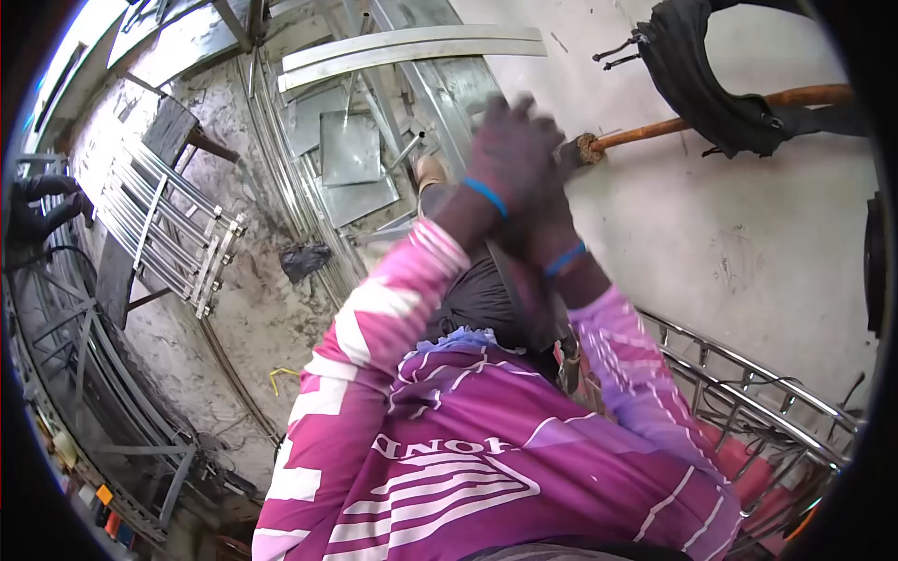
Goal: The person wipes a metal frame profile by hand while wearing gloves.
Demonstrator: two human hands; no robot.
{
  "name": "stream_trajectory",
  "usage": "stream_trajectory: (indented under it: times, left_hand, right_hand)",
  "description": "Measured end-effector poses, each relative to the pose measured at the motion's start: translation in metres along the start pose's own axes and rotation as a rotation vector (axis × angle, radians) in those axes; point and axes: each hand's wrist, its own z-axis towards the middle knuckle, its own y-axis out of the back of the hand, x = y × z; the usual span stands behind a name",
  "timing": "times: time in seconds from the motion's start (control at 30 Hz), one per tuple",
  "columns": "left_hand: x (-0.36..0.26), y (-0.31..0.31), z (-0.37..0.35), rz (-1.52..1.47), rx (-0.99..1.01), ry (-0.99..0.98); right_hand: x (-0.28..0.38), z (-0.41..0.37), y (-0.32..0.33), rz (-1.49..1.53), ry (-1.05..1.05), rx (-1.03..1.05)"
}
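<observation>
In the head view my left hand [505,150], in a dark glove with a blue cuff, lies over my right hand in front of my chest. Its fingers are bent and closed against the other hand, blurred by motion. My right hand [550,217] wears a matching dark glove with a blue cuff, and its fingers are hidden behind the left. Just beyond the hands, a brown wooden handle [655,131] ends in a frayed collar beside my knuckles.
Two flat metal strips [412,51] lie across a metal sheet ahead. Square metal plates [351,148] rest on the floor. A rack of shiny tubes [168,220] stands left. Black cloth [706,84] drapes over the handle. Chromed railing [748,383] is at lower right.
</observation>
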Motion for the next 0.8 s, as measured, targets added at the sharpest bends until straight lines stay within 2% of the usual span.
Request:
stream_trajectory:
  times: [0.03,0.07,0.1,0.17,0.2,0.23,0.3,0.4,0.47,0.5,0.57,0.63,0.7,0.8]
  left_hand:
    - [0.014,0.006,0.008,0.069,-0.117,0.002]
    - [0.027,0.011,0.014,0.085,-0.21,0.016]
    - [0.036,0.023,0.023,0.128,-0.189,0.039]
    - [0.037,0.017,0.026,0.135,-0.243,0.012]
    - [0.032,0.012,0.019,0.133,-0.229,0.015]
    - [0.023,0.009,0.011,0.137,-0.224,-0.015]
    - [-0.004,-0.012,-0.011,0.155,-0.278,-0.077]
    - [-0.053,-0.026,-0.058,-0.066,-0.228,-0.174]
    - [-0.066,-0.029,-0.07,-0.087,-0.174,-0.162]
    - [-0.069,-0.028,-0.07,-0.101,-0.121,-0.158]
    - [-0.053,-0.024,-0.057,-0.097,-0.076,-0.122]
    - [-0.021,-0.032,-0.037,0.028,-0.261,-0.116]
    - [0.01,-0.002,-0.008,0.139,-0.185,-0.022]
    - [0.037,0.015,0.017,0.195,-0.32,0.107]
  right_hand:
    - [-0.008,0.001,0.013,0.395,0.208,-0.158]
    - [-0.006,0.018,0.017,0.349,0.232,-0.148]
    - [-0.004,0.029,0.013,0.375,0.227,-0.189]
    - [-0.009,0.031,0.016,0.301,0.22,0.023]
    - [-0.004,0.025,0.011,0.299,0.249,-0.123]
    - [-0.006,0.016,0.009,0.296,0.243,-0.127]
    - [-0.014,-0.023,0.006,0.365,0.228,-0.046]
    - [-0.021,-0.1,-0.027,0.314,0.269,-0.093]
    - [-0.024,-0.13,-0.027,0.279,0.196,0.153]
    - [-0.024,-0.125,-0.025,0.275,0.198,0.156]
    - [-0.02,-0.105,-0.017,0.3,0.221,0.025]
    - [-0.017,-0.058,-0.009,0.361,0.281,-0.115]
    - [-0.013,-0.007,0.0,0.35,0.27,-0.116]
    - [-0.003,0.038,0.025,0.257,0.222,0.011]
